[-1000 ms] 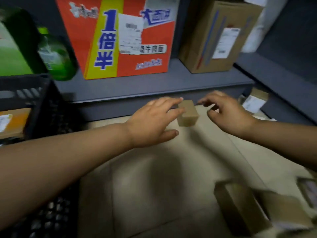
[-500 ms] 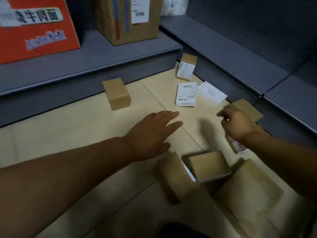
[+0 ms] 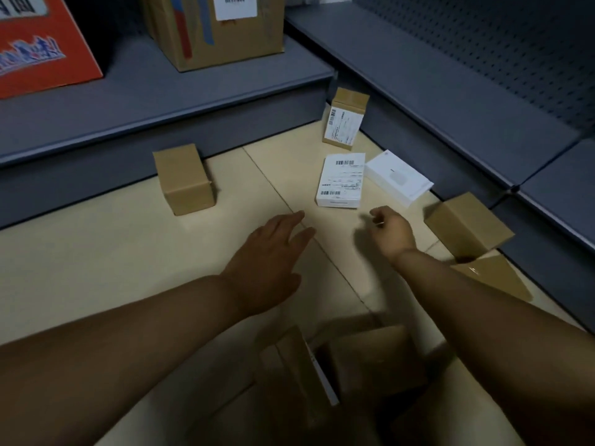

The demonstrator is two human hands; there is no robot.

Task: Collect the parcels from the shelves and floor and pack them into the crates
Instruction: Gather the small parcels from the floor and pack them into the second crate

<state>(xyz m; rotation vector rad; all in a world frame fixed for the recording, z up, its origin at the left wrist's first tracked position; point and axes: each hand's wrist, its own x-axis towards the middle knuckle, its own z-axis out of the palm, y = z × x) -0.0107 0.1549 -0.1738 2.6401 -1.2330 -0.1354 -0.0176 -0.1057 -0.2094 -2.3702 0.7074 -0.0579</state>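
Floor was pale beige tile, boxed in by grey shelving: low shelf along the far side, a second run with pegboard back on the right. On the far shelf I saw an orange carton at left and a taped brown carton beside it.

Parcels all on the floor: small brown box against the shelf base at far left; a labelled brown box standing in the far corner; two white boxes lying flat and touching, near centre; a brown box tilted at right; blurred brown boxes near, under my arms.

Left hand was palm down, fingers straight and loosely spread, holding nothing, above bare tile. Right hand had fingers curled in narrow, empty, just short of the near white box.
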